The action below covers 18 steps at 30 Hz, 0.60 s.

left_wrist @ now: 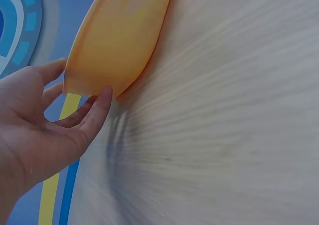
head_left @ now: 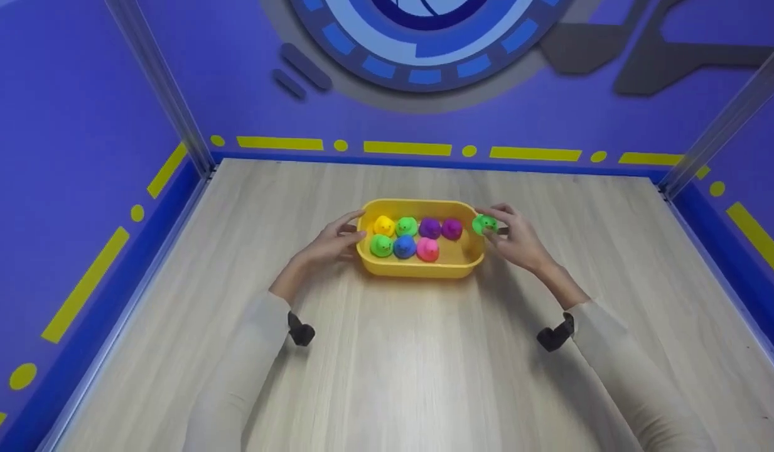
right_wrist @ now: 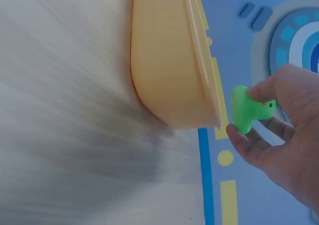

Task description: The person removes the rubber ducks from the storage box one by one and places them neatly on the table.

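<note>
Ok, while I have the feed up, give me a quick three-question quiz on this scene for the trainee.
1. Count: how many small toys sit inside the yellow tub?

2. True or false: the left hand touches the end of the tub opposite the right hand.

3. Choose one: the toy pinched in the right hand is
A) pink
B) green
C) blue

Key:
1. Seven.
2. True.
3. B, green.
</note>
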Each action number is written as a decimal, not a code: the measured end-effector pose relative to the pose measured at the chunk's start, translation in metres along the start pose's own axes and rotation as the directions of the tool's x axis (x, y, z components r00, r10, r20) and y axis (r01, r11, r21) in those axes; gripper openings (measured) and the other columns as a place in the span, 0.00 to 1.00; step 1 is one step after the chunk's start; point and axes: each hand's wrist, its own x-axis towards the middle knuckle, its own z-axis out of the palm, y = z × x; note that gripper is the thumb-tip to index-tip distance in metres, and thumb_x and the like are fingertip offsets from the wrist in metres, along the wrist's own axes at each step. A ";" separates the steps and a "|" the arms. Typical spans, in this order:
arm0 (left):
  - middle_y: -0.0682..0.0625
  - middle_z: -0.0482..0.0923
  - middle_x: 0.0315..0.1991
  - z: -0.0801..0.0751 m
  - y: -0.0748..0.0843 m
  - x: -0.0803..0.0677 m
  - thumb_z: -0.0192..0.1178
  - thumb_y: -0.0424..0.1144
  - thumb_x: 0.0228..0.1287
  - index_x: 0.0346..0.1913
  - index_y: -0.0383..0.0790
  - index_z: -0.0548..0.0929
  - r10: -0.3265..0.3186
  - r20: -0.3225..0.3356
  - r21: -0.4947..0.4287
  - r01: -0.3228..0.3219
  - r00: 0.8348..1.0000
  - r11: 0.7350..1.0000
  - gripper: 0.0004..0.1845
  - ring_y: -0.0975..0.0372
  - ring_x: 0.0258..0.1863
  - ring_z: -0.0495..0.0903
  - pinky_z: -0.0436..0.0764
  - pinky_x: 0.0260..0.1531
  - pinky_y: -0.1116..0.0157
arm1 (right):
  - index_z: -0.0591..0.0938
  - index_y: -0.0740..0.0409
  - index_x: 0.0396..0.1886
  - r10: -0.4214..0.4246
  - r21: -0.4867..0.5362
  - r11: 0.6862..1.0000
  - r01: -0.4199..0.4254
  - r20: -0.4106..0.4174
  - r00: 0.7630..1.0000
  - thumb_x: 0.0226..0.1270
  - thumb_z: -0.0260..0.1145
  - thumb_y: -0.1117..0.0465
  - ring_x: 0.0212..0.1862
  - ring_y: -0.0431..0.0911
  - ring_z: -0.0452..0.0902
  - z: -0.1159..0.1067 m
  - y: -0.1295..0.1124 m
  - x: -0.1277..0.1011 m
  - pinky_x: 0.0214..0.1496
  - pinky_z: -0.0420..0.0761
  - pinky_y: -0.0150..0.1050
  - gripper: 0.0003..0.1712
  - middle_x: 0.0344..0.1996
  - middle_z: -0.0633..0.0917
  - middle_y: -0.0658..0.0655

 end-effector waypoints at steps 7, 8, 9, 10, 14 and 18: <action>0.39 0.65 0.70 -0.002 -0.005 0.004 0.56 0.46 0.78 0.81 0.60 0.57 0.008 0.019 -0.025 -0.008 1.000 1.000 0.34 0.49 0.60 0.78 0.82 0.63 0.53 | 0.78 0.66 0.65 -0.015 -0.003 1.000 0.015 -0.052 0.999 0.71 0.59 0.77 0.60 0.58 0.77 -0.005 0.011 -0.005 0.60 0.82 0.53 0.24 0.57 0.77 0.68; 0.39 0.65 0.70 -0.002 -0.005 0.004 0.56 0.46 0.78 0.81 0.61 0.57 0.008 0.018 -0.043 -0.007 1.000 0.999 0.34 0.49 0.60 0.78 0.82 0.63 0.53 | 0.77 0.67 0.66 -0.014 -0.004 1.000 0.013 -0.059 0.998 0.71 0.59 0.77 0.60 0.57 0.77 -0.006 0.012 -0.006 0.60 0.82 0.53 0.24 0.58 0.77 0.68; 0.40 0.65 0.70 -0.001 -0.006 0.005 0.56 0.45 0.78 0.81 0.61 0.57 0.008 0.018 -0.061 -0.006 1.000 0.998 0.34 0.49 0.61 0.78 0.82 0.63 0.53 | 0.76 0.67 0.67 -0.013 -0.005 1.000 0.012 -0.067 0.998 0.72 0.59 0.77 0.61 0.58 0.76 -0.007 0.014 -0.006 0.60 0.82 0.52 0.25 0.58 0.77 0.69; 0.40 0.65 0.71 -0.001 -0.006 0.005 0.57 0.45 0.78 0.80 0.62 0.58 0.006 0.017 -0.079 -0.005 1.000 0.997 0.34 0.49 0.61 0.78 0.82 0.63 0.53 | 0.75 0.68 0.68 -0.009 -0.004 1.000 0.009 -0.075 0.997 0.72 0.59 0.76 0.61 0.58 0.76 -0.007 0.016 -0.006 0.60 0.82 0.52 0.25 0.59 0.76 0.69; 0.41 0.64 0.72 0.001 -0.007 0.005 0.58 0.46 0.77 0.80 0.64 0.59 -0.009 0.007 -0.126 0.009 1.000 0.992 0.33 0.49 0.63 0.77 0.82 0.64 0.55 | 0.72 0.69 0.69 0.005 -0.002 1.000 -0.006 -0.096 0.995 0.74 0.58 0.75 0.64 0.59 0.74 -0.008 0.023 -0.008 0.61 0.81 0.50 0.25 0.61 0.74 0.70; 0.43 0.63 0.72 0.004 -0.012 0.003 0.57 0.47 0.77 0.79 0.65 0.60 -0.015 -0.014 -0.132 0.013 1.000 0.991 0.32 0.50 0.65 0.76 0.81 0.65 0.55 | 0.74 0.69 0.67 -0.001 -0.007 1.000 0.000 -0.116 0.993 0.74 0.58 0.75 0.65 0.61 0.74 -0.005 0.031 -0.011 0.63 0.80 0.50 0.23 0.60 0.74 0.70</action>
